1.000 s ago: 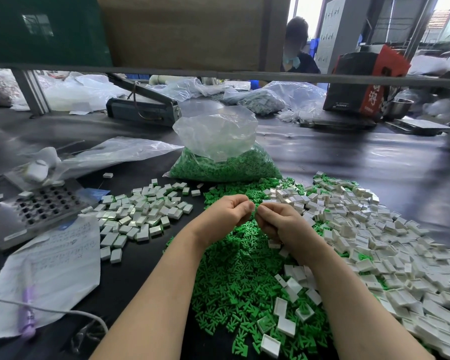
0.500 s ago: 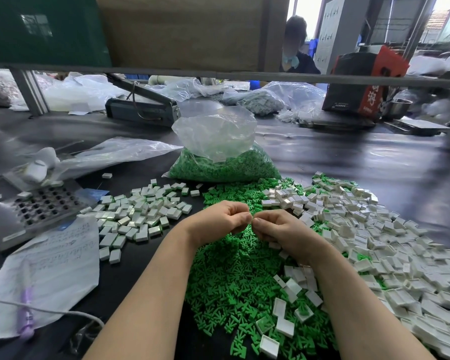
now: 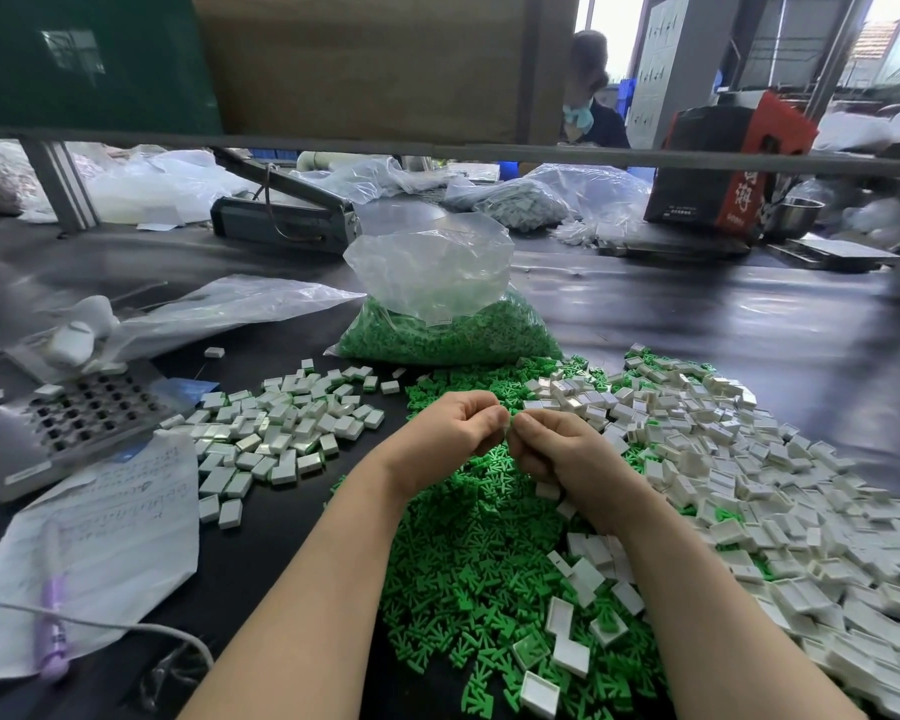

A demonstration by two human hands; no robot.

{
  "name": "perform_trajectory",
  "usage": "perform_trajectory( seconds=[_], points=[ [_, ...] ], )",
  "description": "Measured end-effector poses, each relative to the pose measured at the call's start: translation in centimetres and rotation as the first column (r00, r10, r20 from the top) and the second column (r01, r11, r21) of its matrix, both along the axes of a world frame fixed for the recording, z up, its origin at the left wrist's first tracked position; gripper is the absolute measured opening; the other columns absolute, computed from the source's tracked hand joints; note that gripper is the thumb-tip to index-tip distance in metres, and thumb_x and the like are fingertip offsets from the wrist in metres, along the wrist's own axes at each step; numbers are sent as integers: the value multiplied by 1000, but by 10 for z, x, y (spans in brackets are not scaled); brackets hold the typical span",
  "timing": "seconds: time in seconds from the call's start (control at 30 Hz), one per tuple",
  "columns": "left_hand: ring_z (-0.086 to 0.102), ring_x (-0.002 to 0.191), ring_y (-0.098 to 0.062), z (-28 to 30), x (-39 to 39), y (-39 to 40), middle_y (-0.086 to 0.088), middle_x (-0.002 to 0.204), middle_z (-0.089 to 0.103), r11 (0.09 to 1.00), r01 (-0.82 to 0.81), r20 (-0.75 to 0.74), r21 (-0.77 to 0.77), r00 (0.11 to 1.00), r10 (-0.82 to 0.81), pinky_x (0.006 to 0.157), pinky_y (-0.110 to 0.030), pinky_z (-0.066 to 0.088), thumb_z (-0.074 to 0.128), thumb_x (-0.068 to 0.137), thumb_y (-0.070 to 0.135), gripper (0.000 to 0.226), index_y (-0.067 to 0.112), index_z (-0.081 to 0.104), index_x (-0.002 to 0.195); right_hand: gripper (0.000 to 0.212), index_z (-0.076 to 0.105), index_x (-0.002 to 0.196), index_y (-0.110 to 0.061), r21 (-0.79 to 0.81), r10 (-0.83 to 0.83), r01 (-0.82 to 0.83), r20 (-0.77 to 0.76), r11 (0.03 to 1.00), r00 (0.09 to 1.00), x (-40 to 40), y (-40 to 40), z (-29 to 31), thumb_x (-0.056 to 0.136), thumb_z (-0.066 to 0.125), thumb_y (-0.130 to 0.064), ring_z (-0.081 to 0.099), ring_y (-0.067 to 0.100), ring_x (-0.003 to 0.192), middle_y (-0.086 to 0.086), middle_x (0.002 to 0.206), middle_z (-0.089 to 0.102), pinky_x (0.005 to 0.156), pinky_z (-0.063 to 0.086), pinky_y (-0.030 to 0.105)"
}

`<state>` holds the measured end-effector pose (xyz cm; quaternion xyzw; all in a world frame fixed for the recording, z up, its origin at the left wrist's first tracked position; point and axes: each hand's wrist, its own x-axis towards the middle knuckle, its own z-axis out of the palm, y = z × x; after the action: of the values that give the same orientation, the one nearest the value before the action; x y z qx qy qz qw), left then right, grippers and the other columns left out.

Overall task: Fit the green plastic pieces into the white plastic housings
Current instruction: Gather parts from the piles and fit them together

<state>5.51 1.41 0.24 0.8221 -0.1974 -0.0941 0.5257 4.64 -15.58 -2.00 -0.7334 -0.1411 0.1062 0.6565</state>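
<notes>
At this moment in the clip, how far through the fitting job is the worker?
Early to midway. Done: a modest pile of closed white pieces at left looks like finished units. In hand: the left hand and right hand meet fingertip to fingertip, apparently pinching a small part that is mostly hidden. Left: a far larger heap of open white housings, loose green pieces, and a bag of green pieces.
</notes>
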Motion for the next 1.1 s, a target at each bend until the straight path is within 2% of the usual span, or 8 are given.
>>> perform_trajectory(
  seconds=[0.13, 0.27, 0.5, 0.73, 0.9, 1.1],
  points=[
    [35, 57, -8, 0, -1, -1, 3, 65, 42, 1000, -20, 12, -4, 1000, 20, 54, -21, 30, 44, 104, 22, 26, 9, 52, 82, 38, 57, 75, -12, -30, -35, 35, 14, 999, 999, 0, 2, 0, 105, 39, -27, 30, 10, 48, -4, 51, 40, 43, 26, 21],
    [33, 51, -4, 0, 0, -3, 6, 62, 40, 999, -36, 17, -17, 999, 37, 51, -18, 29, 44, 104, 21, 32, 17, 47, 72, 38, 50, 70, -13, -28, -44, 45, 31, 999, 999, 0, 3, 0, 105, 40, -27, 26, 11, 48, -4, 51, 35, 44, 22, 24],
    [34, 54, -4, -1, 0, -3, 7, 63, 39, 1000, -11, -14, -20, 1000, 11, 52, -17, 30, 45, 103, 21, 32, 20, 46, 71, 37, 44, 69, -15, -40, 8, -6, 38, 999, 999, 0, -1, -1, 104, 42, -25, 23, 10, 48, -4, 55, 30, 44, 21, 22],
    [35, 60, -8, -2, 0, -1, 8, 64, 39, 1000, 10, -22, 5, 1000, -10, 59, -26, 30, 47, 103, 20, 33, 23, 48, 70, 38, 45, 66, -18, -132, 30, -20, 71, 991, 997, 3, -5, -2, 104, 43, -24, 27, 7, 50, -8, 55, 35, 48, 25, 22],
    [34, 66, -17, -4, 2, -3, 5, 65, 39, 1000, -5, 27, 9, 1000, 5, 62, -35, 29, 48, 102, 20, 35, 25, 48, 67, 38, 45, 67, -17, -127, 14, -6, 64, 992, 998, 2, -4, -2, 104, 44, -25, 28, 7, 48, -8, 54, 35, 46, 26, 22],
    [34, 54, -8, -10, 5, -8, 12, 58, 41, 998, -56, 104, -23, 993, 58, 51, -21, 29, 48, 102, 20, 37, 28, 49, 65, 37, 46, 67, -14, -130, -31, 52, 157, 990, 987, 3, -3, -1, 104, 43, -20, 29, 4, 45, -13, 48, 38, 46, 26, 18]
  ],
)
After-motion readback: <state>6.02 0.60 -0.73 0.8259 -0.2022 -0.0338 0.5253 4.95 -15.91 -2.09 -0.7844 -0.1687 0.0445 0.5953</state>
